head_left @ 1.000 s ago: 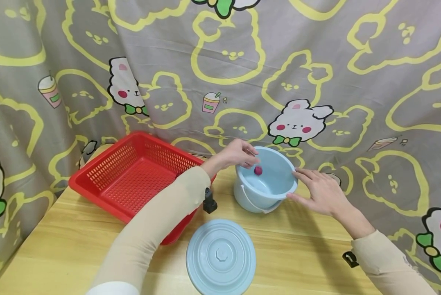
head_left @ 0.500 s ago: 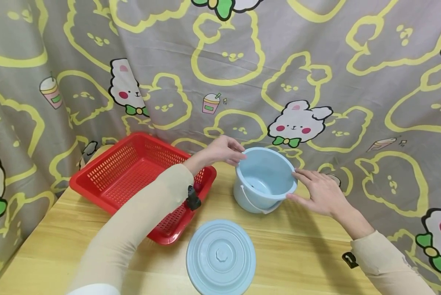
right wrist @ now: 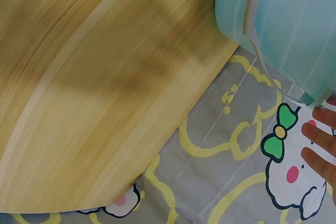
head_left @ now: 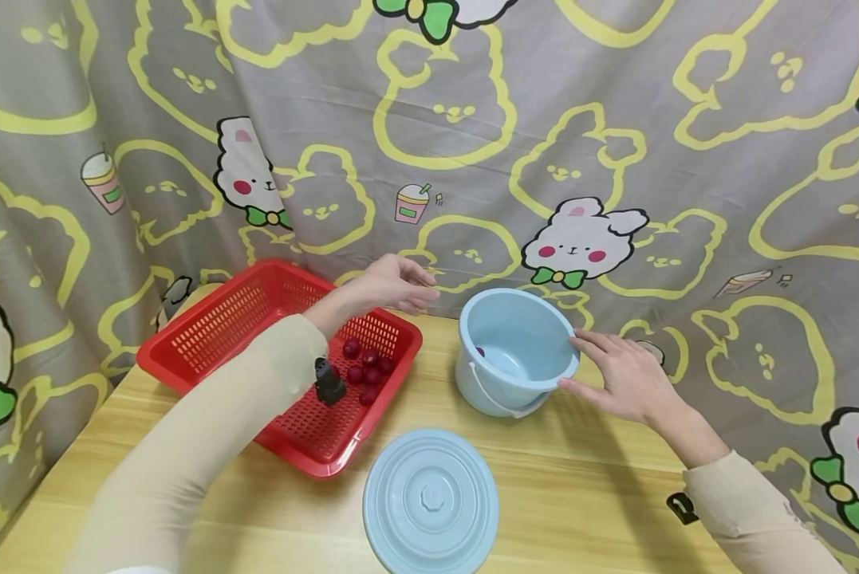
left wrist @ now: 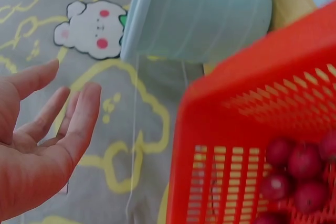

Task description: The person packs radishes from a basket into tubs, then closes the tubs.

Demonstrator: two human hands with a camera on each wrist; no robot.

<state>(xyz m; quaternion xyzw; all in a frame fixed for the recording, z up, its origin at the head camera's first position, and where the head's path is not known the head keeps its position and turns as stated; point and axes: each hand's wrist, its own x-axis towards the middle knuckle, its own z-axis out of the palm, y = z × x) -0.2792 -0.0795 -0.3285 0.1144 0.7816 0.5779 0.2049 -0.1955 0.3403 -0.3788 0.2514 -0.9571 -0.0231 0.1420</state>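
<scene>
My left hand hangs with loosely curled fingers above the back rim of a red plastic basket, holding nothing. In the left wrist view, that hand is beside the basket. Several round, dark red plum-like fruits lie in the basket's right end, also visible as red fruits in the left wrist view. To the right stands a light blue bucket, with part of one dark red fruit showing inside. My right hand touches the bucket's right rim with extended fingers and thumb.
A round light blue lid lies on the wooden table in front of the bucket. Behind the table hangs a grey patterned curtain. The bucket's white handle hangs down its near side.
My left hand has moved left from above the bucket to over the basket. A dark red fruit seen falling into the bucket now lies inside. My right hand stays at the rim.
</scene>
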